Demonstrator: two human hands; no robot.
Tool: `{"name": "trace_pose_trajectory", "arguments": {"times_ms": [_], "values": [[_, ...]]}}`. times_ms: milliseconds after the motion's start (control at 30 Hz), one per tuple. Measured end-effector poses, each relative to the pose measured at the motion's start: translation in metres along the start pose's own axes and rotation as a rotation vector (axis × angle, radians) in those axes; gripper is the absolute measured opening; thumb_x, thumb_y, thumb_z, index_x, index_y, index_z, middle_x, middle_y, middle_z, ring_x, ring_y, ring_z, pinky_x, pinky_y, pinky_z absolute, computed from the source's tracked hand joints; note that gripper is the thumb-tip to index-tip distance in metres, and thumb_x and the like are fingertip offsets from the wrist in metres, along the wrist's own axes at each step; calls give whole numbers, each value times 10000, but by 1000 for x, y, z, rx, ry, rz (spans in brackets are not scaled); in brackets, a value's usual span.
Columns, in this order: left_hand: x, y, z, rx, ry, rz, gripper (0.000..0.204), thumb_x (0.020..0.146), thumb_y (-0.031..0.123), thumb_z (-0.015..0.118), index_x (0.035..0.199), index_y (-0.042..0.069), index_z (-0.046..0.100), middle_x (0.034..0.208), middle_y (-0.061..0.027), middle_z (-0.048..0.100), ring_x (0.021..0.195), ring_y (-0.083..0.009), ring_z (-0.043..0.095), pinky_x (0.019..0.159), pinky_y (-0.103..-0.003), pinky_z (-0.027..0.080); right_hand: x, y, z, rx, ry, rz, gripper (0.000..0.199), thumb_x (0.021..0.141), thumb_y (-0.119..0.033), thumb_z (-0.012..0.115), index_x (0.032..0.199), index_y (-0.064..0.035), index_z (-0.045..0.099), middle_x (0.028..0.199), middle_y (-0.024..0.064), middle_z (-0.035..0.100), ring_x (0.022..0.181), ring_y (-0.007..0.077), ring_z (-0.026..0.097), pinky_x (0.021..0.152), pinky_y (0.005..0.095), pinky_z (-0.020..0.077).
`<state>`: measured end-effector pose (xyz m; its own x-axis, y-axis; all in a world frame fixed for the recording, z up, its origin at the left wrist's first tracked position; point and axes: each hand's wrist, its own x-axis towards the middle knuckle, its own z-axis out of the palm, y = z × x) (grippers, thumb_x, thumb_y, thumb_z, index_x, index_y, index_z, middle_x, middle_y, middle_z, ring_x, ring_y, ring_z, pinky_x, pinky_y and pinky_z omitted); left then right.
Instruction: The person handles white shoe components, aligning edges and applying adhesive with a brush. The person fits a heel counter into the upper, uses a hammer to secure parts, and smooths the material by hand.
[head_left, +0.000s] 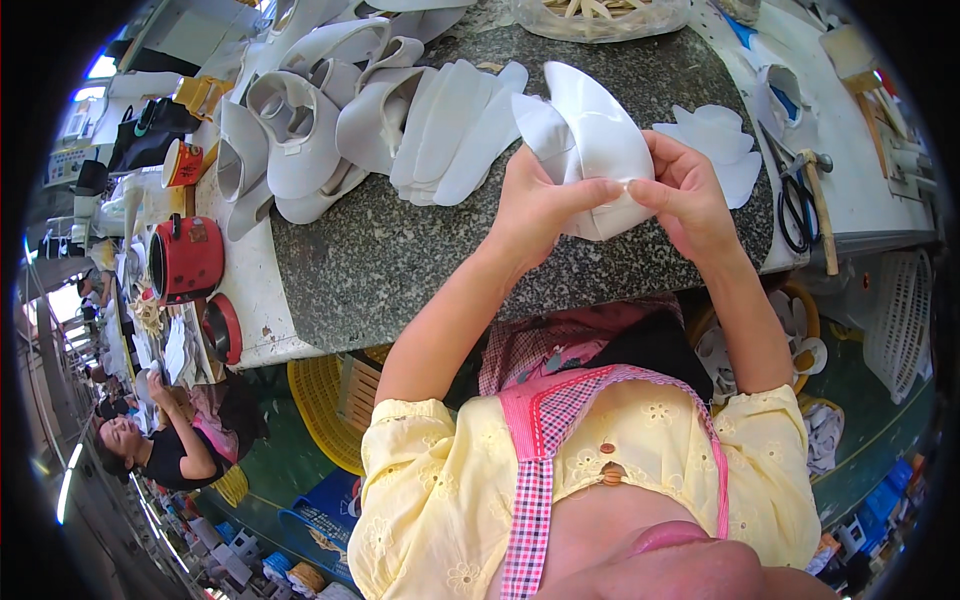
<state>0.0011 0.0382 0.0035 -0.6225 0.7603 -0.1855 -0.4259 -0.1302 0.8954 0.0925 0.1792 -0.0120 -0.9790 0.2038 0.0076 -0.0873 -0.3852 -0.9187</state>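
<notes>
A white shoe upper [605,125] is held between my two hands above a speckled granite slab [400,275]. My left hand [540,205] grips its left side, with the thumb pressed along the lower edge. My right hand [692,190] pinches the right side, and the two thumb tips nearly meet on the white material. Fingers behind the upper are partly hidden. Just left of it lies a fanned stack of flat white sole-shaped pieces [455,135]. Several greyish-white shoe uppers [295,135] are heaped farther left. More flat white pieces [735,165] rest beyond my right hand.
At the right are a hammer [820,200] and black-handled scissors [795,215]. A clear container [600,28] of pale strips stands at the back. A red pot [190,258] sits at the left edge. Below are a yellow basket [315,410] and white basket [900,315]. Another person [180,445] works at left.
</notes>
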Motion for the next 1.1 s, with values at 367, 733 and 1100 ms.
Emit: {"name": "trace_pose_trajectory", "arguments": {"times_ms": [367, 733, 1100], "values": [[3, 9, -2, 184, -41, 107, 538, 586, 84, 749, 1045, -28, 493, 924, -104, 582, 837, -182, 578, 747, -316, 470, -8, -14, 12, -232, -9, -106, 429, 725, -108, 678, 1076, 59, 494, 927, 68, 588, 820, 103, 568, 731, 237, 472], [11, -2, 5, 113, 93, 100, 515, 623, 145, 742, 1036, -32, 492, 918, -101, 583, 822, -171, 579, 729, -305, 471, 0, 2, 2, -25, 10, -41, 404, 751, -105, 651, 1088, 58, 497, 938, 85, 596, 819, 111, 575, 740, 242, 468], [13, 17, -32, 91, -39, -39, 444, 657, 100, 719, 1012, -62, 507, 910, -134, 593, 795, -209, 604, 696, -326, 502, 0, 0, -2, 229, 59, 2, 350, 796, -114, 587, 1080, 73, 500, 950, 110, 597, 848, 139, 587, 770, 260, 466]]}}
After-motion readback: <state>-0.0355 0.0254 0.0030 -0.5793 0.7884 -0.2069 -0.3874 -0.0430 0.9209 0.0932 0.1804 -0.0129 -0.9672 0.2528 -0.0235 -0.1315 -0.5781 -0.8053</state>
